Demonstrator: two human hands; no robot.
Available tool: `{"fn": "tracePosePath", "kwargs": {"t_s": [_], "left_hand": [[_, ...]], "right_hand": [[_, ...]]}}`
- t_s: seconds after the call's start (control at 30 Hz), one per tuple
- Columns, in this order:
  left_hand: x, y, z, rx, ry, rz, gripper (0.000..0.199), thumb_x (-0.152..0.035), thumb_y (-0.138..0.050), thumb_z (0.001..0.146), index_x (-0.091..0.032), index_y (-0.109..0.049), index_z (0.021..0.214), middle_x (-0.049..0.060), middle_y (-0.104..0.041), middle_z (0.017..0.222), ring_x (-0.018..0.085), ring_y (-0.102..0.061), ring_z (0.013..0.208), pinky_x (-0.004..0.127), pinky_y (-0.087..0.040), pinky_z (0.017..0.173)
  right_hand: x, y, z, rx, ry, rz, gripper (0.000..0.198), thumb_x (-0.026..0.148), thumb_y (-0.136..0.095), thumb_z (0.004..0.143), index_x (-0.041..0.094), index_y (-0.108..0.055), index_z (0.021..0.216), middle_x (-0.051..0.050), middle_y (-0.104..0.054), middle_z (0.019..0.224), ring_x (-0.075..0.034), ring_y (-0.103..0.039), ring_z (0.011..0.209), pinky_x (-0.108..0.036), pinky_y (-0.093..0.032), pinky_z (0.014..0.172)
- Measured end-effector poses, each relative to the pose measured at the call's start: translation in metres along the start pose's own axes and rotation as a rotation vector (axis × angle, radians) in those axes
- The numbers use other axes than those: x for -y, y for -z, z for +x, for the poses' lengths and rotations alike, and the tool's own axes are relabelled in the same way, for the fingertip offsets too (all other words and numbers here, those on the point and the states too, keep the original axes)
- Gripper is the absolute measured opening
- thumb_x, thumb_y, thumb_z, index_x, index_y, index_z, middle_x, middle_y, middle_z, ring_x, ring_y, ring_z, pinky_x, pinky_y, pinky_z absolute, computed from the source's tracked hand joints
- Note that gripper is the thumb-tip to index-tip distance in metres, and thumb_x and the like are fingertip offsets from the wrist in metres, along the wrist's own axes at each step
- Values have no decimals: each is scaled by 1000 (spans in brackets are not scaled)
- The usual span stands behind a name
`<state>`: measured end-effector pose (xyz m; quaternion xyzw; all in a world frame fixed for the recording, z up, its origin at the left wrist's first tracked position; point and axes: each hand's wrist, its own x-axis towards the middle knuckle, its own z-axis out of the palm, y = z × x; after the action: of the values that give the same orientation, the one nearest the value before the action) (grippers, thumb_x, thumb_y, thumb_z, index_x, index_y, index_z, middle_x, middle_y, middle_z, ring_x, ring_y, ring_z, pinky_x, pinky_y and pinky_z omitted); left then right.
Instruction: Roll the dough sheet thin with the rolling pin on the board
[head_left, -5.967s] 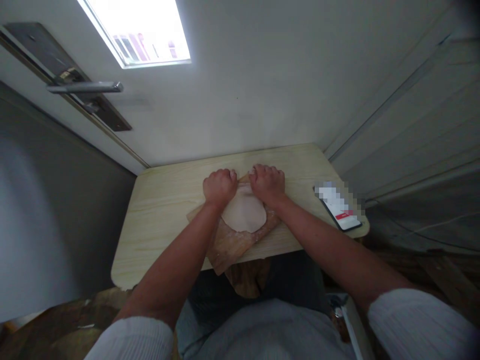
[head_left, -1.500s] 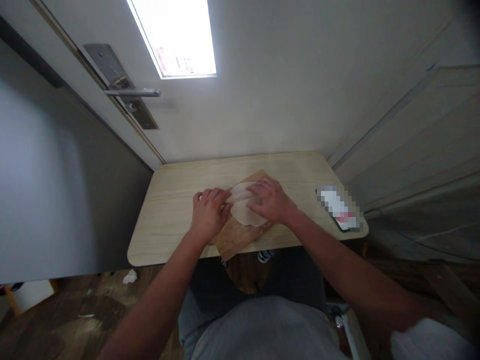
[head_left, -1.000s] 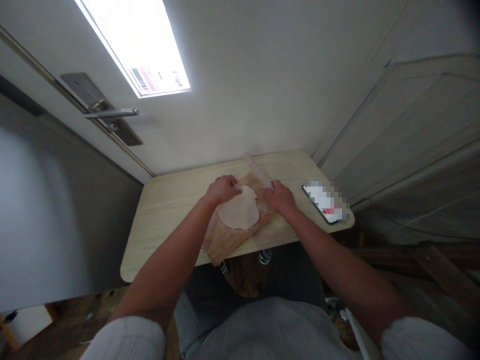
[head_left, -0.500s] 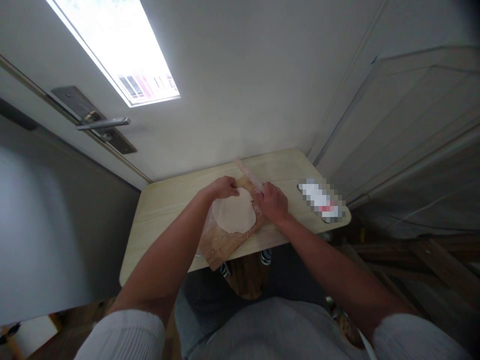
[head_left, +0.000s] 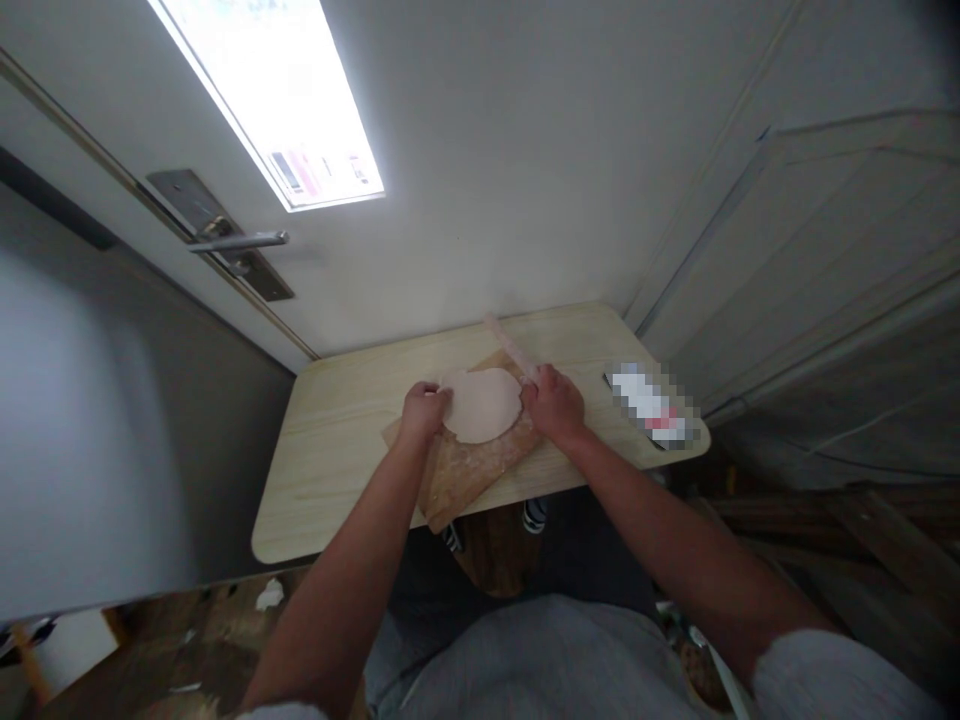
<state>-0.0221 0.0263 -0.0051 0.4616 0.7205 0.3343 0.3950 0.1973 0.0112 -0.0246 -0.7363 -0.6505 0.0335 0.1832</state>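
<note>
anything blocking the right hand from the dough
Nothing visible does: the right hand, gripping the rolling pin, is close beside the right edge of the dough, the pin slanting off beyond the far side. The left hand holds the left edge.

No text, label, brand or number can be read. The phone [head_left: 641, 400] on the right end of the table [head_left: 330, 455] has a bright, whitish screen broken into coarse blocks; a red patch [head_left: 663, 418] shows in its lower part, and any lettering is lost. Through the window [head_left: 281, 90], pinkish and dark shapes [head_left: 315, 172] show near the bottom, too washed out by glare to tell whether they bear writing. The lock plate [head_left: 184, 198] has a small dark spot, and the shoe [head_left: 534, 516] light-and-dark bands, both too small to make out.
</note>
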Motion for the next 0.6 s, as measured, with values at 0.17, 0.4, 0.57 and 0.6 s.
{"fn": "tracePosePath", "kwargs": {"t_s": [0.17,0.4,0.57,0.6], "left_hand": [[13,10,-37,77,23,-132,44,-16,-61,82,-17,-54,125,6,-71,86,15,-66,62,26,-53,58],[22,34,-49,156,-53,103,37,-18,-60,83,-16,-61,120,1,-68,65,14,-61,49,26,-47,53],[20,53,-48,-3,-226,370,18,-34,-63,83,-21,-71,93,4,-71,73,18,-65,66,29,-47,63],[16,55,-47,-90,-283,357,18,-35,-61,85,-21,-71,92,5,-72,79,19,-66,71,30,-47,67]], "right_hand": [[-2,2,-1,28,16,3,32,41,-43,99,15,-57,113,-13,-69,100,-25,-61,95,-33,-39,75],[-3,16,-7,35,163,29,31,41,-50,96,19,-63,112,-10,-68,108,-26,-59,101,-34,-41,81],[9,27,-26,59,323,21,32,43,-61,89,23,-68,113,-9,-66,109,-27,-54,106,-37,-42,88],[13,28,-30,64,341,26,30,43,-62,88,24,-69,111,-9,-65,110,-27,-53,107,-37,-42,88]]}}
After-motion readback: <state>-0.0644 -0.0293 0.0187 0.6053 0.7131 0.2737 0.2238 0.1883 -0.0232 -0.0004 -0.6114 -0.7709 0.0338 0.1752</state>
